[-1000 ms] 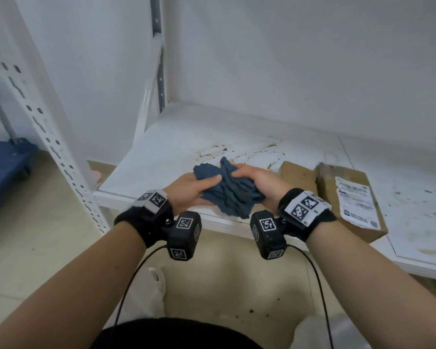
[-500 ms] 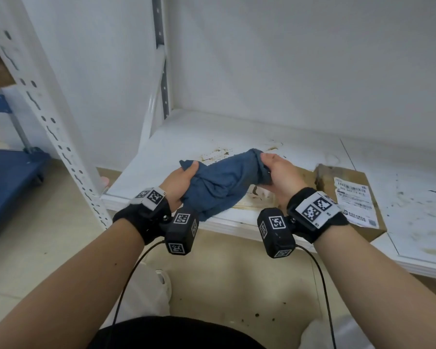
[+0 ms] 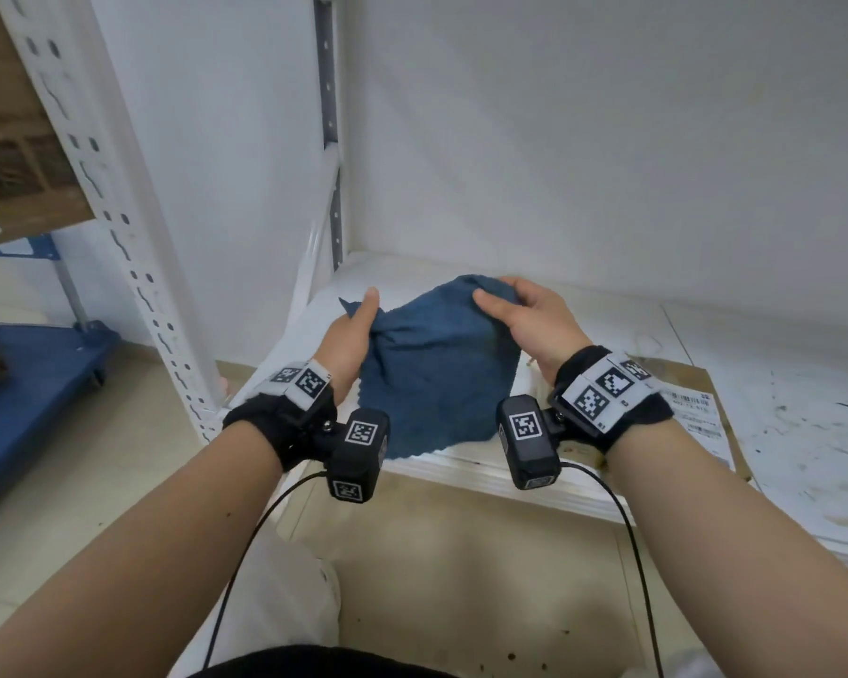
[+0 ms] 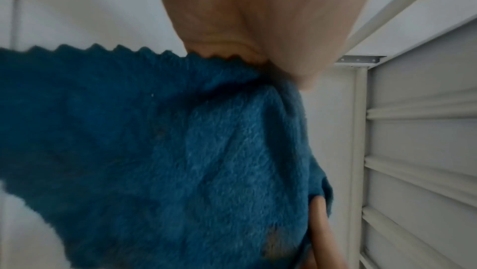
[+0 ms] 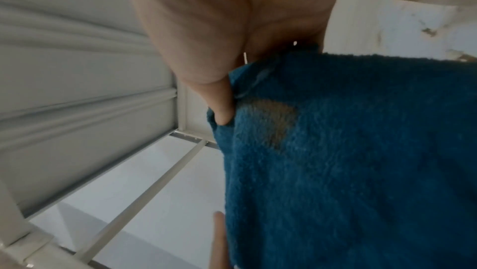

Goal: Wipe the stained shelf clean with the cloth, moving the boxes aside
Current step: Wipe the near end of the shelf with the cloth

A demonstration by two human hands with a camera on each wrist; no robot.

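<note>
A blue cloth (image 3: 436, 369) hangs spread out above the front of the white shelf (image 3: 779, 433). My left hand (image 3: 351, 330) pinches its left upper corner. My right hand (image 3: 520, 310) pinches its right upper corner. The cloth (image 4: 180, 151) fills the left wrist view, and in the right wrist view the cloth (image 5: 348, 151) carries a brown smear. It hides the stained patch of shelf behind it. A flat cardboard box (image 3: 696, 413) with a white label lies on the shelf just right of my right wrist.
A white perforated upright (image 3: 118, 227) stands left of the shelf, with a rear post (image 3: 329, 129) in the corner. A cardboard box (image 3: 16, 154) sits on the shelf above at the left. A blue cart (image 3: 25, 398) stands on the floor. Dark smears mark the shelf's right panel (image 3: 804, 433).
The cloth was bunched between both hands; they have lifted it, moved apart and spread it open, and it now covers the stains. The camera has tilted upward.
</note>
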